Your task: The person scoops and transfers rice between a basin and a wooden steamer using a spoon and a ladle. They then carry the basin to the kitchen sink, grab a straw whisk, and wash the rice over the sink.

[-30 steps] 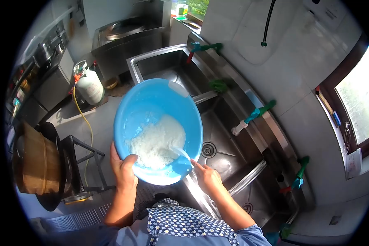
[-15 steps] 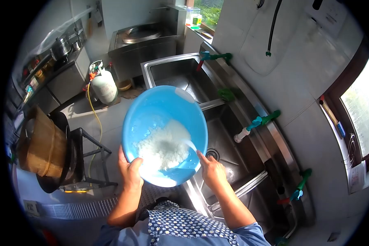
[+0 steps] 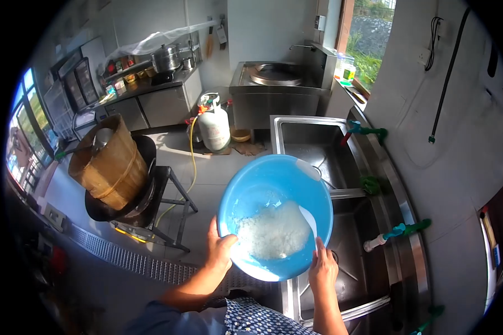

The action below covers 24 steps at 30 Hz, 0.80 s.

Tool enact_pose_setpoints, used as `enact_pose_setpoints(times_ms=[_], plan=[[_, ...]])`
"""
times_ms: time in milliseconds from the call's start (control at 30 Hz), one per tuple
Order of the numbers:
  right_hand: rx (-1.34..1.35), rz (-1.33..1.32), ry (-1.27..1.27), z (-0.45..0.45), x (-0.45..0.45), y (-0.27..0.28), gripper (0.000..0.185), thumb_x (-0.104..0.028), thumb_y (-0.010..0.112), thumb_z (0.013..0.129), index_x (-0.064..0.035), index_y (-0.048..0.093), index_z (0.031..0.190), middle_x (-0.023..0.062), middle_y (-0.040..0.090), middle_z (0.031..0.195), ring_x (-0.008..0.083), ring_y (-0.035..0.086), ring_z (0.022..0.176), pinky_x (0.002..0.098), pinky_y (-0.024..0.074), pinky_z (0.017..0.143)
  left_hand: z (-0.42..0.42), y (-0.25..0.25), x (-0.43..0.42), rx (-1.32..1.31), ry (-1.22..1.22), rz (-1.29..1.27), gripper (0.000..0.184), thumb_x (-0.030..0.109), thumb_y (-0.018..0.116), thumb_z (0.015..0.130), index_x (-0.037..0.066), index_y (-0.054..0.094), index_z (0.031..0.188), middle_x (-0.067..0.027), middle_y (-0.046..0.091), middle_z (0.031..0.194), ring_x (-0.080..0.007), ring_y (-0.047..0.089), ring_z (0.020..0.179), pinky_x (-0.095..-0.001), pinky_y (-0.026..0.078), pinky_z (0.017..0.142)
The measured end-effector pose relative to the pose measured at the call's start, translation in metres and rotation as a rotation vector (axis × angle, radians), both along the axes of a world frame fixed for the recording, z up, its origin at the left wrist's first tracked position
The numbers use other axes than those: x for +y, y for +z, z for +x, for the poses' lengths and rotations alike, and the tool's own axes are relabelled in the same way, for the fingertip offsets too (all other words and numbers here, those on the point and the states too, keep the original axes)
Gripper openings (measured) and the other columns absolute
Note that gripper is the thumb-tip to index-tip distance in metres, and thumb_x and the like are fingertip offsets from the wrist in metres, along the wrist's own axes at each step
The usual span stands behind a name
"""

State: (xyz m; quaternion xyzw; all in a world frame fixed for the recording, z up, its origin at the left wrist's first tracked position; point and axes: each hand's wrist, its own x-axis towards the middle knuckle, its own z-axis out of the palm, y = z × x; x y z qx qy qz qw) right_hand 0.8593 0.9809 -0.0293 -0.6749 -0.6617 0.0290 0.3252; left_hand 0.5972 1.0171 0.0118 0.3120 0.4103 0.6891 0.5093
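A round, smooth plastic basin [image 3: 251, 188], light blue and glossy, sits tilted at the lower centre of the frame. In it lies a white, grainy mass [image 3: 271, 231], lumpy at the left and wetter-looking towards the upper right; sunlight bleaches the basin's lower edge, so detail is lost there.

The left hand [image 3: 220, 248] is closed on the basin's lower-left rim, thumb over the edge, the other fingers mostly hidden beneath. The right hand [image 3: 323, 267], at the lower-right rim, is closed about the end of a thin, curved white utensil [image 3: 308, 219]; its far end cannot be made out against the white mass, nor can I tell whether this hand also bears the basin.

At the left, a banded wooden barrel [image 3: 109, 173] leans in a dark, rounded pan [image 3: 146, 149] on an angular metal stand [image 3: 172, 202]; a round metal ladle [image 3: 101, 138] shows at its mouth, its inside otherwise hidden. Brushed-steel sinks [image 3: 369, 245] run down the right, partly covered by the basin and cut off at the bottom edge.
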Motion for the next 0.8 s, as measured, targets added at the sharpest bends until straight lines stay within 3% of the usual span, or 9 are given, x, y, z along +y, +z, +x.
enact_pose_setpoints(times_ms=[67,200,300,533,600,633,667,733,800], plan=[[-0.054,-0.129,0.073,0.012,-0.013,-0.017,0.042,-0.012,0.060,0.092,-0.0157,0.057,0.134,0.0143,0.062,0.086,0.0343,0.064,0.073,0.0448,0.0518,0.063,-0.001,-0.001,0.004,-0.012,0.010,0.025,0.068,-0.007,0.053,0.065,0.000,0.047,0.132,-0.0089,0.058,0.112,-0.0185,0.059,0.100,-0.0320,0.051,0.089],[-0.052,-0.158,0.085,0.015,-0.029,-0.017,0.038,-0.008,0.059,0.092,-0.0132,0.060,0.130,0.0150,0.063,0.084,0.0352,0.064,0.074,0.0459,0.0505,0.064,-0.004,-0.008,0.006,-0.060,0.032,0.022,0.069,-0.006,0.053,0.065,0.000,0.047,0.134,-0.0092,0.059,0.113,-0.0191,0.059,0.099,-0.0326,0.052,0.089],[-0.038,-0.176,0.075,0.013,-0.037,-0.012,0.040,-0.012,0.059,0.092,-0.0155,0.059,0.132,0.0149,0.063,0.087,0.0355,0.064,0.075,0.0456,0.0515,0.063,-0.009,-0.012,0.002,-0.062,0.033,0.014,0.068,-0.007,0.053,0.066,0.000,0.048,0.133,-0.0083,0.059,0.111,-0.0186,0.059,0.099,-0.0322,0.052,0.088],[-0.053,-0.150,0.122,0.012,-0.027,-0.021,0.040,-0.009,0.057,0.093,-0.0155,0.059,0.132,0.0155,0.066,0.089,0.0336,0.066,0.076,0.0415,0.0531,0.068,-0.014,-0.027,0.008,-0.135,0.058,0.008,0.068,-0.014,0.051,0.067,0.004,0.051,0.133,-0.0039,0.059,0.106,-0.0135,0.058,0.091,-0.0289,0.051,0.077],[0.253,-0.184,0.078,0.013,-0.028,-0.031,0.040,-0.007,0.054,0.094,-0.0157,0.058,0.133,0.0135,0.068,0.086,0.0280,0.068,0.076,0.0376,0.0535,0.072,-0.017,-0.025,0.003,-0.152,0.074,-0.042,0.071,-0.014,0.052,0.067,0.005,0.050,0.135,-0.0033,0.059,0.105,-0.0131,0.058,0.090,-0.0282,0.050,0.076],[0.258,-0.190,0.103,0.008,-0.027,-0.023,0.040,-0.001,0.056,0.095,-0.0089,0.055,0.134,0.0140,0.069,0.088,0.0211,0.068,0.072,0.0318,0.0536,0.069,-0.020,-0.029,0.004,-0.190,0.073,-0.061,0.074,-0.014,0.053,0.066,0.006,0.049,0.137,-0.0038,0.060,0.104,-0.0140,0.059,0.089,-0.0279,0.051,0.078],[0.320,-0.205,0.098,0.011,-0.026,-0.037,0.042,-0.003,0.057,0.095,-0.0090,0.054,0.136,0.0122,0.068,0.084,0.0186,0.065,0.070,0.0302,0.0522,0.067,-0.023,-0.030,0.004,-0.232,0.072,-0.039,0.072,-0.012,0.053,0.066,0.006,0.050,0.135,-0.0051,0.061,0.104,-0.0158,0.060,0.089,-0.0295,0.052,0.078],[0.507,-0.325,0.004,0.009,-0.026,-0.045,0.043,-0.009,0.056,0.095,-0.0152,0.054,0.137,0.0113,0.068,0.083,0.0204,0.067,0.079,0.0337,0.0520,0.075,-0.031,-0.036,0.007,-0.197,0.014,0.003,0.068,-0.009,0.054,0.065,0.006,0.051,0.132,-0.0067,0.062,0.104,-0.0179,0.061,0.091,-0.0323,0.054,0.081],[0.485,-0.306,0.024,0.001,-0.026,-0.030,0.041,-0.009,0.059,0.094,-0.0142,0.057,0.134,0.0107,0.067,0.083,0.0191,0.066,0.079,0.0328,0.0515,0.075,-0.033,-0.027,0.005,-0.258,-0.028,0.044,0.066,-0.006,0.054,0.065,0.005,0.052,0.130,-0.0077,0.062,0.105,-0.0184,0.062,0.093,-0.0334,0.055,0.084]])
